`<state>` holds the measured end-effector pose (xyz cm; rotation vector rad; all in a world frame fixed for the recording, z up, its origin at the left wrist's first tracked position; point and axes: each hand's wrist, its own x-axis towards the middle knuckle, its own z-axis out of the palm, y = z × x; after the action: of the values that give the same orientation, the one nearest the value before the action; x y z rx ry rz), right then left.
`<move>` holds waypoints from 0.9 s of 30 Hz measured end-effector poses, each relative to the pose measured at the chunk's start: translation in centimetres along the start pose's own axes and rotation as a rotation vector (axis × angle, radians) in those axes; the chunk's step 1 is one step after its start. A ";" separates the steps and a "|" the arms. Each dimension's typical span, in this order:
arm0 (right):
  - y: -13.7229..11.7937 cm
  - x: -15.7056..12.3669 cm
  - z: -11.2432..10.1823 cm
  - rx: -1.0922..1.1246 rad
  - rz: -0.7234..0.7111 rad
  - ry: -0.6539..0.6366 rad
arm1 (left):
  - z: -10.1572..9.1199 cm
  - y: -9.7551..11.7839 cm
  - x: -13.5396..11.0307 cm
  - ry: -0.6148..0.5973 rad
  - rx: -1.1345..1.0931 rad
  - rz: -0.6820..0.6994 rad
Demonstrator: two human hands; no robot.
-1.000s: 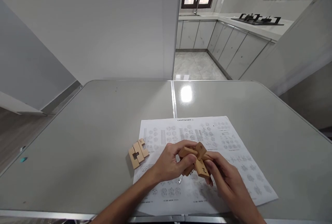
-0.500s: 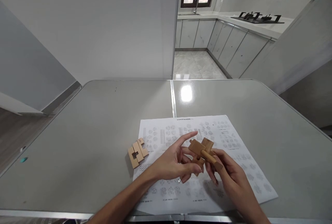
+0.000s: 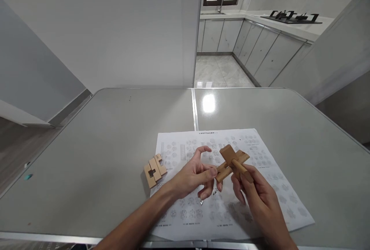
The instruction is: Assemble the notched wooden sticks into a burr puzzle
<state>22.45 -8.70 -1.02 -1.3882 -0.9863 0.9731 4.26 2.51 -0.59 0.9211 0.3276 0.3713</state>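
Note:
Brown wooden interlocking puzzle pieces [image 3: 229, 155] are held crossed together above the sheet, between my two hands. My left hand [image 3: 193, 176] pinches the near left end of the lower, slotted piece between thumb and fingers, with its index finger raised and curved. From the right, my right hand [image 3: 257, 192] grips the rod-like piece [image 3: 243, 171] that slants toward me. Under both hands lies a white printed sheet [image 3: 260, 157] covered in small puzzle diagrams. A paler wooden block assembly [image 3: 155, 171] with a square hole rests at the sheet's left edge.
The grey folding table [image 3: 86, 157] has a metal seam [image 3: 194, 107] down its middle. Small teal [image 3: 28, 177] and white bits lie near its left edge. A wall panel rises behind, and a kitchen counter with a stove [image 3: 291, 17] stands beyond.
The wooden pieces have turned in my hands and shifted slightly right and up. My left fingers now pinch the end of the lower piece, and the index finger is more bent.

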 end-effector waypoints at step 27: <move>1.6 7.6 -7.2 0.449 0.262 0.270 | 0.3 0.6 0.3 0.301 -0.113 0.035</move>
<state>31.72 -3.75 -2.47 -1.2389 -0.3583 1.0862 4.55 2.74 0.02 0.7609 0.5609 0.5565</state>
